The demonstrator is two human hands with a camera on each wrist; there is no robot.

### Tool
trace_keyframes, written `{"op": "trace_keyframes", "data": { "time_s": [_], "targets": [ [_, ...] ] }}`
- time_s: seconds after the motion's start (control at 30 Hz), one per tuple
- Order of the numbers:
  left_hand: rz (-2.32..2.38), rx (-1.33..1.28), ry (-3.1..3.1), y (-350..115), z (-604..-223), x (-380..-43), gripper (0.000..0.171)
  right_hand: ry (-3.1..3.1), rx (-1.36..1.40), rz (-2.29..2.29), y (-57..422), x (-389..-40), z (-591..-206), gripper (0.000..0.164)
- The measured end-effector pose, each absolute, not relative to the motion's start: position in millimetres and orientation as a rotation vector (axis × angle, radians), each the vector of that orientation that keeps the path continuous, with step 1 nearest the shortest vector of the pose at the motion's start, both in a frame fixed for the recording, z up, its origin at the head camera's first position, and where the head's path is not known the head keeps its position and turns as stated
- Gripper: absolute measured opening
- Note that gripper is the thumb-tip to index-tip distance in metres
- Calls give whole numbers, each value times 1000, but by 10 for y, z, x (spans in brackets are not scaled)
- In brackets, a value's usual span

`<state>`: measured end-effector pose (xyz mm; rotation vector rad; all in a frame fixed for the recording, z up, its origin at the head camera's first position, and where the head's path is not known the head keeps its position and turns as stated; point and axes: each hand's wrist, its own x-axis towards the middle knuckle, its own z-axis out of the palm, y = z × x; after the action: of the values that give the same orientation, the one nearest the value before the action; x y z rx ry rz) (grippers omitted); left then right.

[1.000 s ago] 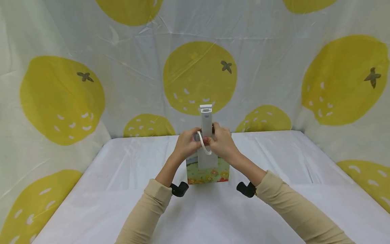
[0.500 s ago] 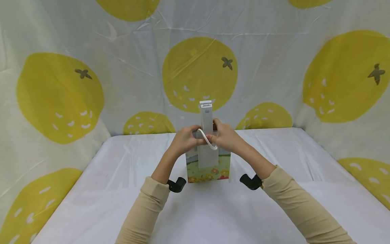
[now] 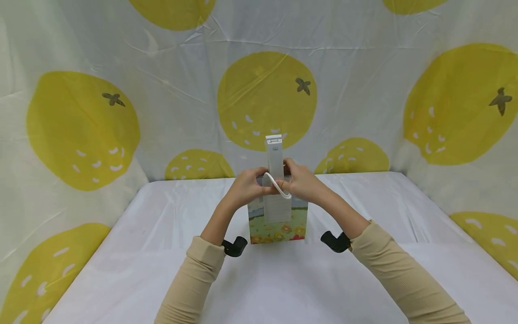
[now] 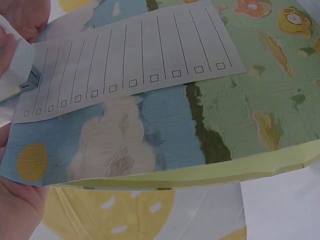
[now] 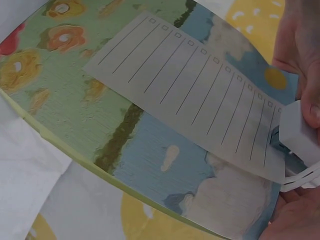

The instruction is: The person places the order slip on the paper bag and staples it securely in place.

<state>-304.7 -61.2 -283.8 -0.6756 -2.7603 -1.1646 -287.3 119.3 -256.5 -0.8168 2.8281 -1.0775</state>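
Observation:
A long white device (image 3: 275,157) with a looped white cord (image 3: 279,186) stands upright at the top edge of a picture-covered booklet or folder (image 3: 297,225), which shows flowers, clouds and a yellow sun. Its kind cannot be told. A sheet of ruled paper with checkboxes (image 4: 145,55) lies on the cover, its top end under the device's blue-grey part (image 5: 282,147). My left hand (image 3: 244,186) pinches the device from the left, thumb in front. From the right, my right hand (image 3: 301,182) pinches it as well, thumb beside the cord. Fingers behind the booklet are largely hidden.
A white cloth covers the table (image 3: 259,279). Behind and at both sides hangs a white curtain with yellow lemons (image 3: 267,99). Black wrist camera mounts (image 3: 234,246) sit below the hands.
The hands stay around the device. The cord loop's lower end has swung slightly right, and the right forearm has shifted a little right. The device has tilted slightly, so its small print looks different.

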Motion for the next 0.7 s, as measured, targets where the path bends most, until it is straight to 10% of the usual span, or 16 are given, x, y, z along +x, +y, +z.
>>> {"op": "trace_keyframes", "data": {
  "time_s": [0.7],
  "targets": [
    [-1272,-825,-2603,-660,-2914,-2982,77,2749,-760,-1157,1227,-2905,-2550,62]
  ]
}}
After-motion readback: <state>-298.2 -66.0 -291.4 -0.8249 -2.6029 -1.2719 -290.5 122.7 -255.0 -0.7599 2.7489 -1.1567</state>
